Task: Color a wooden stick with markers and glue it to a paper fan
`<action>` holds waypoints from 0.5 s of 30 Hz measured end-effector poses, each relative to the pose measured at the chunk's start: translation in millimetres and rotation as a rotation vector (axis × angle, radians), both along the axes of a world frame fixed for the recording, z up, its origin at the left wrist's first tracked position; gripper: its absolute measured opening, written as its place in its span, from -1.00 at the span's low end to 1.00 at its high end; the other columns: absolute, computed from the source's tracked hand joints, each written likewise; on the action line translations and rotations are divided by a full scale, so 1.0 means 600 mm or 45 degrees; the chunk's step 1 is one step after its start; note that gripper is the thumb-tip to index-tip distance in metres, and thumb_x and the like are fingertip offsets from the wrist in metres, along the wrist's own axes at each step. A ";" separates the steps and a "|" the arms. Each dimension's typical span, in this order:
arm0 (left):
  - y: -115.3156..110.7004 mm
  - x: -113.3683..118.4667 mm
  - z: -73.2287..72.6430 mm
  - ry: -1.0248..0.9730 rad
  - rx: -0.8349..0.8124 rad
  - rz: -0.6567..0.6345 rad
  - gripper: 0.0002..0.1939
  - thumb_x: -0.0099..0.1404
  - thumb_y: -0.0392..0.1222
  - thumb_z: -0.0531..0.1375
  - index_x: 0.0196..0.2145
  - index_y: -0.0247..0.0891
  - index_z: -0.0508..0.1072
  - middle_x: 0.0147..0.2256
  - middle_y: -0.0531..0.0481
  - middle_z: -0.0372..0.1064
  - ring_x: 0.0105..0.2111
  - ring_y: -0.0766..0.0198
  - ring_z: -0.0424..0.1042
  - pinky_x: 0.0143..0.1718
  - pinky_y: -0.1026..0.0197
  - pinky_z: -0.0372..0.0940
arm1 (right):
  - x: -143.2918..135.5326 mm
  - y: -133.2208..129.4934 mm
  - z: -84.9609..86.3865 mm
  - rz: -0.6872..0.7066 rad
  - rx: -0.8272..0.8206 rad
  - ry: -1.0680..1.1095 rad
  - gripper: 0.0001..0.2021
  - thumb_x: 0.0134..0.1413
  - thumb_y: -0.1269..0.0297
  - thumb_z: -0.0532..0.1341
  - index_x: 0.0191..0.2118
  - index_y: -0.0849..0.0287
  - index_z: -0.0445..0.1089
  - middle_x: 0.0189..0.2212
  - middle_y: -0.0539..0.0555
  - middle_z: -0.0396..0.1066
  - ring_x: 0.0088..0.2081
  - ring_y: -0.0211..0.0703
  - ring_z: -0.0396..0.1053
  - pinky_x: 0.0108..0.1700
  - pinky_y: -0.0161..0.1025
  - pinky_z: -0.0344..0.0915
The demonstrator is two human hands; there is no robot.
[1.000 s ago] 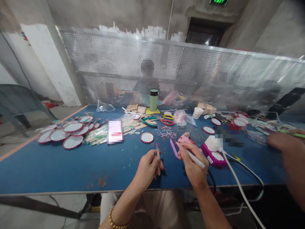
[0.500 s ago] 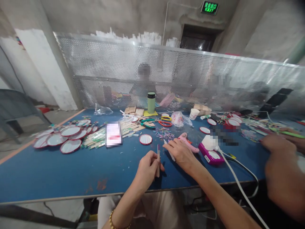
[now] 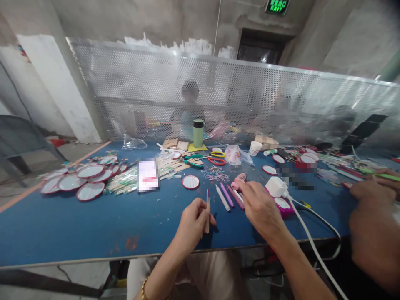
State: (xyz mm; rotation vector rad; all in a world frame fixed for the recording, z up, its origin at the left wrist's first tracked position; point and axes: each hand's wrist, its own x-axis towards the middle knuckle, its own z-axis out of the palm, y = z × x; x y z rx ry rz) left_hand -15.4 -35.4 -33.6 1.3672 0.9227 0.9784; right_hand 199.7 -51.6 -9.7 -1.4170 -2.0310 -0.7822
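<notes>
In my left hand (image 3: 195,221) a thin wooden stick (image 3: 208,214) with a purple upper end is pinched, held nearly upright above the front of the blue table. My right hand (image 3: 261,208) is closed over the handle of a pink glue gun (image 3: 239,180), which it mostly hides. Just left of that hand lie a pale marker (image 3: 223,198), a purple marker (image 3: 227,195) and a pink marker (image 3: 235,197), with a white one partly under the fingers. Beyond my left hand rests a round white disc (image 3: 190,182) with a red rim.
Red-rimmed discs (image 3: 90,171) and wooden sticks (image 3: 121,182) are piled at left. Pliers (image 3: 193,160), a green bottle (image 3: 198,133) and a paper cup (image 3: 255,148) stand farther back. A white plug (image 3: 275,186) with its cable is at right, near a co-worker's arm (image 3: 371,216).
My right hand has let go of the pale marker, leaving it on the table, and moved right onto the glue gun. My left hand keeps the stick in place.
</notes>
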 end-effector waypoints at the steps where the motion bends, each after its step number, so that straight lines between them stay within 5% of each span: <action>1: 0.000 0.000 0.000 0.003 0.001 -0.002 -0.69 0.20 0.10 0.16 -0.41 -0.20 0.26 -0.57 0.02 0.48 -0.75 0.43 0.18 -0.73 0.37 0.03 | 0.007 -0.009 -0.001 -0.045 0.057 0.061 -0.70 0.37 0.47 -0.02 0.03 0.26 0.42 -0.28 0.18 0.46 -0.23 -0.06 0.39 -0.17 -0.19 0.29; 5: -0.002 0.000 0.004 0.022 -0.003 0.004 -0.69 0.20 0.09 0.17 -0.42 -0.21 0.26 -0.56 0.01 0.50 -0.75 0.44 0.19 -0.72 0.37 0.04 | 0.016 -0.025 -0.022 -0.236 0.067 0.013 -0.71 0.40 0.36 0.04 -0.30 0.18 0.47 -0.48 0.07 0.44 -0.42 -0.16 0.39 -0.37 -0.26 0.18; 15: 0.000 0.000 0.003 0.018 0.004 0.003 -0.75 0.21 0.02 0.14 -0.43 -0.19 0.24 -0.56 0.03 0.48 -0.74 0.41 0.22 -0.70 0.36 0.07 | -0.024 0.014 -0.042 -0.470 -0.361 -0.054 -0.80 0.28 0.40 0.16 -0.34 0.18 0.51 -0.27 0.20 0.54 -0.35 -0.11 0.51 -0.41 -0.28 0.24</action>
